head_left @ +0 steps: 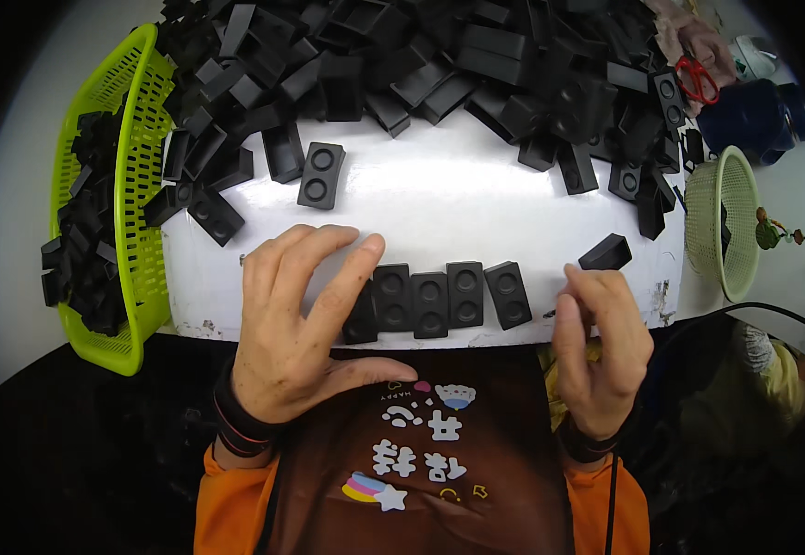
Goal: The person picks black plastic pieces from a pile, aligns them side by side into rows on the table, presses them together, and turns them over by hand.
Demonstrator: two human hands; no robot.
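Five black blocks [430, 305] stand in a loose row along the near edge of the white board [421, 203], apparently set out, while the large far heap [495, 55] looks unsorted, so most seems left. The left hand [287, 347] is spread, gripping nothing visible, by the row's left end (it partly hides that block). The right hand [606, 356] is curled near a tipped block [604, 252]; whether it pinches anything, I cannot tell. The blocks look matte and oblong, the row's faces showing paired round rings; the green basket [146, 250] is slotted, plastic-looking.

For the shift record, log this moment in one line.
left hand: spread at block row | right hand: beside loose block | pile: beyond row
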